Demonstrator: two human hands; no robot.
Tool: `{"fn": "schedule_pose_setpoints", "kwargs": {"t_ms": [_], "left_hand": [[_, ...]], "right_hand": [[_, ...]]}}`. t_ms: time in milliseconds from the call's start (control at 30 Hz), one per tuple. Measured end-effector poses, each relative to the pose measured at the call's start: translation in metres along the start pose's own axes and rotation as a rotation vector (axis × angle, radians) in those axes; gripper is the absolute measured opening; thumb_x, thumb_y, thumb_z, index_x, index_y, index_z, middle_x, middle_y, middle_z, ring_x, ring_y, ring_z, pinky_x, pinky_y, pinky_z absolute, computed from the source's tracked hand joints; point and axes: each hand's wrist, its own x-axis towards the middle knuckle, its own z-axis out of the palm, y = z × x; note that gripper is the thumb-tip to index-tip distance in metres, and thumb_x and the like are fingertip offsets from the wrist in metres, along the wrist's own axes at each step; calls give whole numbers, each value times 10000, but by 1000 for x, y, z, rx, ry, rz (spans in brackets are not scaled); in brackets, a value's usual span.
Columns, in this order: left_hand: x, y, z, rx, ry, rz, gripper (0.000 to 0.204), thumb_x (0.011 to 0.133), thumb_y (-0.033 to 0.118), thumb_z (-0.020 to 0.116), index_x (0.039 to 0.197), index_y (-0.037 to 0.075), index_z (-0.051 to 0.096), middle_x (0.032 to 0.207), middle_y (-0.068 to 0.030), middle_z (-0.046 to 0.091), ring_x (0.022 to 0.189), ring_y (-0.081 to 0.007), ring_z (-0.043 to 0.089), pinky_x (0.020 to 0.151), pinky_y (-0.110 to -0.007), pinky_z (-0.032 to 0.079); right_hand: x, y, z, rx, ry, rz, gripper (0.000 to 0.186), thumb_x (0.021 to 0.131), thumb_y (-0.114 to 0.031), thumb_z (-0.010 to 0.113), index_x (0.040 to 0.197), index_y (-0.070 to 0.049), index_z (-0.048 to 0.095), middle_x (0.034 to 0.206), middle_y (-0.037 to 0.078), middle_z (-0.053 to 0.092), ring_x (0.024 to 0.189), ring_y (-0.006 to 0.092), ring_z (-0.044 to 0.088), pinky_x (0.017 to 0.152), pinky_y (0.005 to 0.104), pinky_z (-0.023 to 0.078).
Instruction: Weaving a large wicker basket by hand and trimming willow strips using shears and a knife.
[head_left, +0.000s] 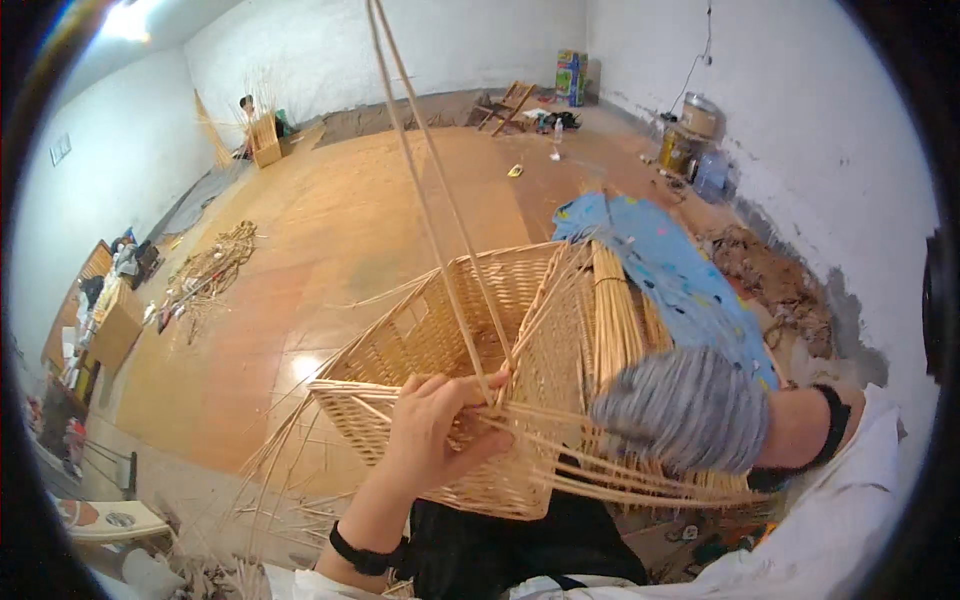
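A light-brown wicker basket (530,455) rests against my lap, its open top facing up and several loose rods trailing from its rim. My left hand (435,425), ungloved, pinches the near rim between thumb and fingers. Two long wicker rods (430,205) rise from beside its fingertips. My right hand (690,410) wears a grey striped knitted glove and is closed just right of the basket. Bent wicker rods (555,415) run from the rim into its fingers, whose tips are partly hidden and slightly blurred. Further rods sweep beneath this hand toward the right.
Right of the basket lies a bundle of straight wicker rods (615,315), beside a blue patterned cloth (660,255). Scrap rods (215,265) are heaped on the floor at left. Farther off are a folding chair (507,105), containers (690,140) by the wall, and another person (247,105).
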Motion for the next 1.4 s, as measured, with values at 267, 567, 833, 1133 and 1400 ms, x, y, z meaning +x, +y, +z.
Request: {"fn": "schedule_pose_setpoints", "kwargs": {"t_ms": [267,567,833,1133,1400], "left_hand": [[14,-18,19,-164,91,45,149,779,156,574,871,57,510,961,-59,624,743,-240,558,649,-340,373],[12,-12,31,-186,155,1,72,780,127,557,809,73,519,706,-51,577,683,-247,552,625,-347,380],[3,1,27,-89,213,88,59,763,108,557,792,78,515,677,-63,553,668,-240,539,602,-355,367],[-16,-5,38,-3,26,-39,322,739,215,669,990,34,581,1003,-139,591,965,-334,521,835,-380,393],[-13,29,11,-76,64,-10,372,580,304,744,826,123,531,905,36,624,726,-185,534,693,-312,354]], "right_hand": [[-19,-28,49,-380,72,254,138,747,-162,464,773,-36,512,615,116,538,610,271,574,520,361,465],[-34,-29,25,97,64,461,208,786,-211,539,869,-25,580,684,124,575,636,264,577,560,349,463],[67,-41,-44,-925,55,-562,116,675,-182,512,644,-72,531,552,16,486,485,177,496,449,324,395],[103,-31,-34,-1283,296,-871,96,655,-184,573,619,-103,537,587,13,508,565,203,517,578,332,418],[66,55,-20,-70,265,-350,121,674,-181,629,643,-84,563,602,44,531,592,233,544,593,344,427]]}}
